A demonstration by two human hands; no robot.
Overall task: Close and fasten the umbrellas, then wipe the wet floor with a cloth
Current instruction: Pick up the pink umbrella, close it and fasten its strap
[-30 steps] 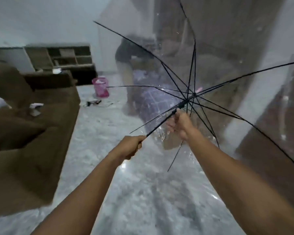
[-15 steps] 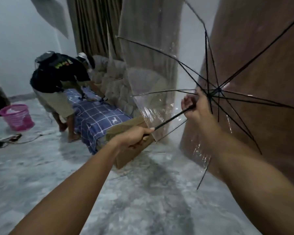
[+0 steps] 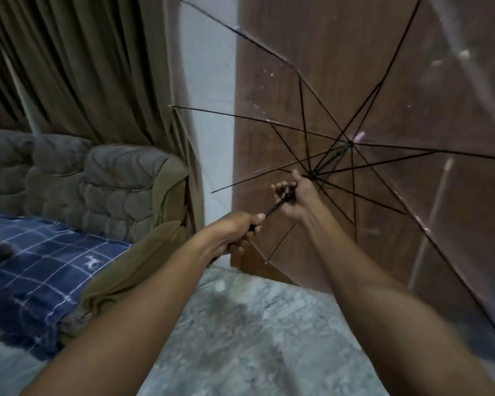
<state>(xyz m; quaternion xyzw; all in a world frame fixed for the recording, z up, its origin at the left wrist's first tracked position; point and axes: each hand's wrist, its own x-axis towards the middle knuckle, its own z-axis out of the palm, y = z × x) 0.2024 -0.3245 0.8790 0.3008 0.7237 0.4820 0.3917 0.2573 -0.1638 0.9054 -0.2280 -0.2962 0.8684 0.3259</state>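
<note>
A transparent umbrella with thin black ribs is spread open in front of me, its canopy facing a brown wooden door. Water drops dot the plastic. My left hand grips the black handle at the low end of the shaft. My right hand is curled round the shaft just below the runner, where the ribs meet. The grey marbled floor below shows a darker damp-looking patch. No cloth is in view.
A brown wooden door stands behind the umbrella, with a white wall strip to its left. Brown curtains hang at the left. A grey-brown sofa carries a blue checked blanket.
My view has swung right, so the other person and the pink basket have left the frame. Both hands keep their hold, and the umbrella now faces the door.
</note>
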